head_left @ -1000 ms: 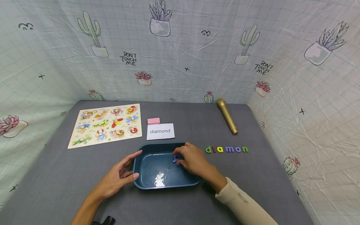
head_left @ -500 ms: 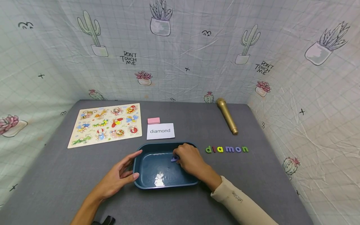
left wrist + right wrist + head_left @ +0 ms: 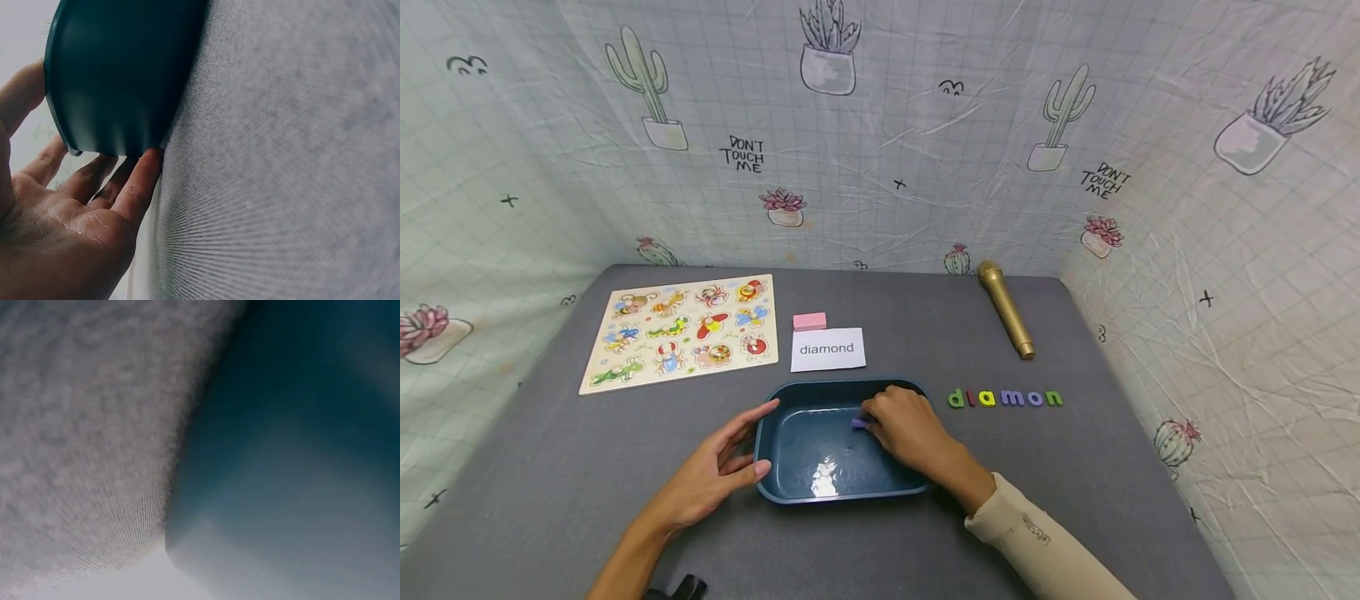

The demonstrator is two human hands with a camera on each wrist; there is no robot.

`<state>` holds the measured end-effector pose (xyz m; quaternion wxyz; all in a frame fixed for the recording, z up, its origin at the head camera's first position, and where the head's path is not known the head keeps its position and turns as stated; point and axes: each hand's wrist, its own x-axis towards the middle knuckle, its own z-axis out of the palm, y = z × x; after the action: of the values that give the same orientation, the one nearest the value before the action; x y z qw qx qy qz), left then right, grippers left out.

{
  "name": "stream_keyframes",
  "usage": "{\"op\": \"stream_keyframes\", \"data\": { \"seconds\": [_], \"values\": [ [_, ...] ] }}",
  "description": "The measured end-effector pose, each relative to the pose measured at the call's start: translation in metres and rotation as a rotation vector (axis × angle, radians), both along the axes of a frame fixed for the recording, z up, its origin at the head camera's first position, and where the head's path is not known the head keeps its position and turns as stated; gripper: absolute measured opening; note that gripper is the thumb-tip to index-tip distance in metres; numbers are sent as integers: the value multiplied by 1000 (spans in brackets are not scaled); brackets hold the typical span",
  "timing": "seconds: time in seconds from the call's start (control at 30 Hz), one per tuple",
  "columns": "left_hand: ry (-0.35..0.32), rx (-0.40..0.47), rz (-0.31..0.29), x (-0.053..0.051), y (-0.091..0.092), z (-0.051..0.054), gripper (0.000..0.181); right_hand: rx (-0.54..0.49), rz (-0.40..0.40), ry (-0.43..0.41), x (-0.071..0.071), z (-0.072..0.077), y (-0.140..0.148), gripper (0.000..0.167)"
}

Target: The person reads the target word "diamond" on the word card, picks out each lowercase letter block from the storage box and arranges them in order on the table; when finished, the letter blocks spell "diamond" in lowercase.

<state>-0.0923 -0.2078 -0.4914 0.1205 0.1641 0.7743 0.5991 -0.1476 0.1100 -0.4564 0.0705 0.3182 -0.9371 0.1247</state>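
Observation:
In the head view my left hand (image 3: 703, 482) lies against the left end of a blue plastic tray (image 3: 797, 502), thumb and fingers spread along its rim. The left wrist view shows these fingers fairly straight, their tips touching the tray's outer wall (image 3: 119, 81). My right hand (image 3: 910, 427) reaches inside the tray's right half and pinches a small purple letter (image 3: 859, 424). Most of that letter is hidden behind the fingers, so which one it is cannot be read. Only the tray's blurred wall (image 3: 281, 475) and the tabletop appear in the right wrist view; the hand is out of it.
Right of the tray, coloured letters (image 3: 1011, 398) spell "diamon". Behind it lie a white card (image 3: 828, 358) printed "diamond" and a pink block (image 3: 809, 322). An insect puzzle board (image 3: 685, 367) is at left, a gold microphone (image 3: 1006, 310) at back right.
My right hand has closed in on the purple letter, which has turned and shifted slightly left within the tray. The left hand and the tray have stayed put.

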Motion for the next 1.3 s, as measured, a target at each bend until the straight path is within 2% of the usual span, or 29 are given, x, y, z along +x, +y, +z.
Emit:
{"op": "stream_keyframes", "data": {
  "seconds": [0.13, 0.37, 0.53, 0.73, 0.83, 1.1, 1.3],
  "values": [
    [2, -7, 0, 0, 0, 1, 74, -7, -7, -7, 0, 1, 1, 5],
    [-3, -19, 1, 0, 0, 2, 74, -79, -84, -87, 1, 4, 4, 9],
    [-9, -18, 1, 0, 0, 2, 73, -184, -100, -140, 1, 8, 11, 10],
    [-4, -19, 4, 0, 0, 2, 74, -369, -124, -290, 2, 15, 22, 12],
    [-3, -18, 4, 0, 0, 2, 74, -447, -141, -327, 2, 18, 27, 13],
    [-16, -13, 5, 0, 1, 2, 73, -589, -159, -322, 2, 24, 45, 11],
    [-17, -5, 1, -1, 1, 2, 74, -650, -184, -292, 0, 25, 63, 11]
  ]
}}
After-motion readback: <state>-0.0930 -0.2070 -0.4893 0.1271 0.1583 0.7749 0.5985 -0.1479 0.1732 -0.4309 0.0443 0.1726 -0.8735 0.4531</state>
